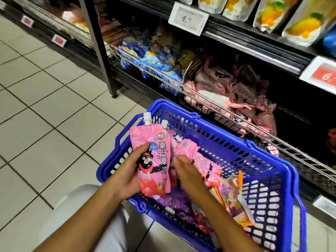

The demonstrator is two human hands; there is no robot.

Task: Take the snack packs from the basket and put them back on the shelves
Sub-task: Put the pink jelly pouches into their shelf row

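Blue basket point(214, 140) lower centre, left hand point(130, 176) gripping pink spouted pack point(154, 160), right hand point(183, 168) curled among pink packs point(205, 166), grip unclear, wire shelf point(200, 95) upper right.

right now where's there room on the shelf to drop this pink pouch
Little bare room shows. The wire bin of pink packs is heaped above its rail; only the dark gap to its right looks free. The blue packs bin is crowded too.

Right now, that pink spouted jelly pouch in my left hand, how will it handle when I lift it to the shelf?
The pink jelly pouch will probably feel soft, since it bulges. Its glossy film may be slippery, so the left hand should keep its thumb across the front. The stiff white spout looks like a firmer place to pinch.
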